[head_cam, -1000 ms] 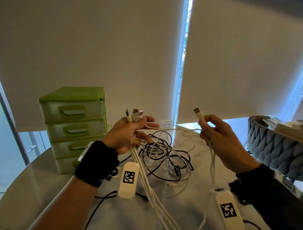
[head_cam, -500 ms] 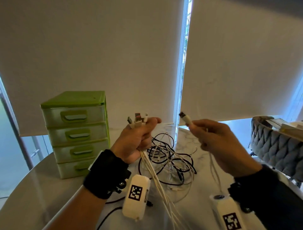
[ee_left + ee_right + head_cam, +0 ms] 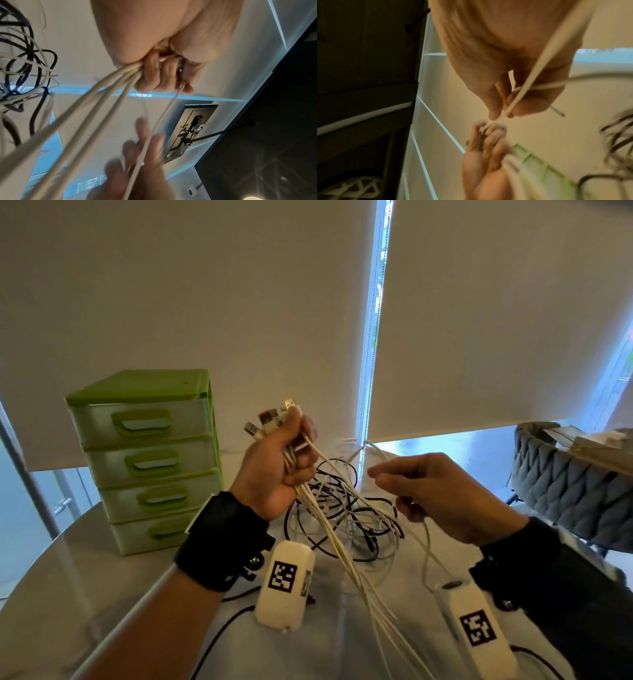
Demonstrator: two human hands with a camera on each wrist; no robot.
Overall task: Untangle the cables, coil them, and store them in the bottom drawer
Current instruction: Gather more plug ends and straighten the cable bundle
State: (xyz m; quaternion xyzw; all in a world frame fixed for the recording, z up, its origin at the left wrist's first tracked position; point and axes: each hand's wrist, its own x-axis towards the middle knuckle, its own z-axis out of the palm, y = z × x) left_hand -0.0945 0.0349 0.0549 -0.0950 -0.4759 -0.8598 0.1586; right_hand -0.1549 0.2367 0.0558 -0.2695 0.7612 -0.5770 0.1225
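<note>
Head view, left hand (image 3: 277, 470): fist is gripping a bundle of white cables (image 3: 329, 529), plugs (image 3: 270, 417) sticking up above the knuckles, strands trailing down toward the table (image 3: 68, 594).
Head view, right hand (image 3: 442, 498): is pinching one white cable (image 3: 380, 451) just right of the fist.
Head view, tangle (image 3: 346, 518): black and white cables are lying on the table behind both hands.
Head view, drawer unit (image 3: 150, 460): green, four drawers, standing left of the tangle, bottom drawer (image 3: 154, 530) closed.
Left wrist view: fingers (image 3: 161, 74) are curling round the bundle.
Right wrist view: thumb and fingers (image 3: 529, 106) are pinching the single cable; blurred.
</note>
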